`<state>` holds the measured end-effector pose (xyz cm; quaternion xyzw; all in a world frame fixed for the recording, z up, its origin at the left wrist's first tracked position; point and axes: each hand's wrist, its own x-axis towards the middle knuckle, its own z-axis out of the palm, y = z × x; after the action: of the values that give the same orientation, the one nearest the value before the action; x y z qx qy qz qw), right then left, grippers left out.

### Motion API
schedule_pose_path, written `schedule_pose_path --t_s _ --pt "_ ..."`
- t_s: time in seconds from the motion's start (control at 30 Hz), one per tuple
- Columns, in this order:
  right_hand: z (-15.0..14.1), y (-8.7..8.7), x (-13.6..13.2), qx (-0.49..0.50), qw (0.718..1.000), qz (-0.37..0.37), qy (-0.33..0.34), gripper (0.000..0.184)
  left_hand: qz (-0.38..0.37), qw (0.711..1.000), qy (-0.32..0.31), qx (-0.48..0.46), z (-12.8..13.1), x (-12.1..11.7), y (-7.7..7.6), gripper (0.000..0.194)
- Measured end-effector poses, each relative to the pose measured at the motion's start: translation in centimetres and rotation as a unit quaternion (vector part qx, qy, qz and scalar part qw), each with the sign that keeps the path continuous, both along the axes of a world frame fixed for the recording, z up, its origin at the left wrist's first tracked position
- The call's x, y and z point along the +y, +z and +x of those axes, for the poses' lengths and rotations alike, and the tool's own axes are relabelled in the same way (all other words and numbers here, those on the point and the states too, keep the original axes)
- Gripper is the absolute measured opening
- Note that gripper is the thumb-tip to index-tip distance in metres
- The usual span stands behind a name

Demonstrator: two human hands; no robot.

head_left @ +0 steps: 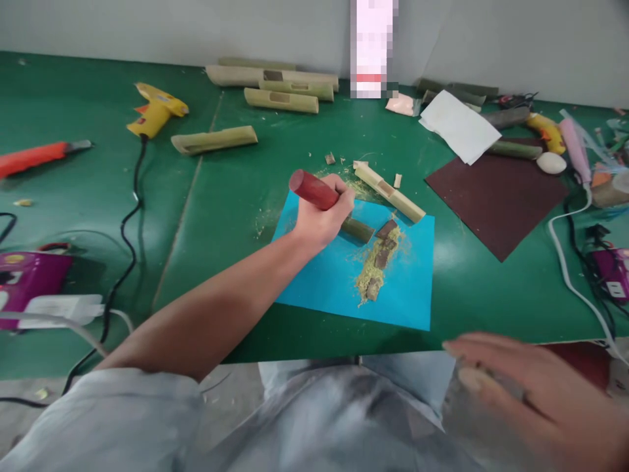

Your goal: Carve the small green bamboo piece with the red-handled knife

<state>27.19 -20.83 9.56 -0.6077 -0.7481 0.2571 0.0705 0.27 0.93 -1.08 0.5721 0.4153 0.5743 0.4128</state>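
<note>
My left hand (322, 216) is closed around a tool with a dark red handle (313, 189), held over a blue sheet (344, 275) on the green table. A short dark green piece (357, 229) sticks out below the fist onto the sheet. Beside it lies a line of yellowish sawdust with brown chips (378, 262). A cut bamboo piece with a notch (389, 192) rests at the sheet's far edge. My right hand (525, 393) is low at the near right, blurred, fingers stretched flat over my lap, holding nothing.
Several bamboo sections (280, 88) lie at the back. A yellow glue gun (154, 111) and an orange-handled tool (34, 156) sit at left. A brown sandpaper sheet (496, 196), white paper (459, 126), cables and small tools crowd the right. A purple device (27, 278) is near left.
</note>
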Motion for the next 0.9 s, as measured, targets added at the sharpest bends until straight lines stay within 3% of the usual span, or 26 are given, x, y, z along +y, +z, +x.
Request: schedule_pose_path --t_s 0.1,0.2,0.33,0.5,0.9 --pt "-2.5 0.5 5.9 0.027 0.988 0.145 0.040 0.026 0.005 1.000 -0.001 0.004 0.0 -0.1 0.0 0.024" --pt "-6.7 -1.9 12.0 0.003 0.959 0.275 0.064 0.022 0.024 1.000 0.000 0.014 -0.1 -0.1 -0.1 0.022" --pt "-10.4 -5.8 17.2 -0.077 0.963 0.239 0.095 0.023 0.081 0.996 0.014 0.043 -0.2 0.0 -0.2 0.022" --pt "-10.8 -8.2 18.3 -0.081 0.971 0.190 0.123 0.026 0.098 0.993 0.024 0.061 -0.2 -0.2 -0.1 0.022" --pt "-10.4 -9.2 18.6 -0.025 0.979 0.164 0.115 0.028 0.072 0.996 0.021 0.046 -0.4 -0.4 0.0 0.020"
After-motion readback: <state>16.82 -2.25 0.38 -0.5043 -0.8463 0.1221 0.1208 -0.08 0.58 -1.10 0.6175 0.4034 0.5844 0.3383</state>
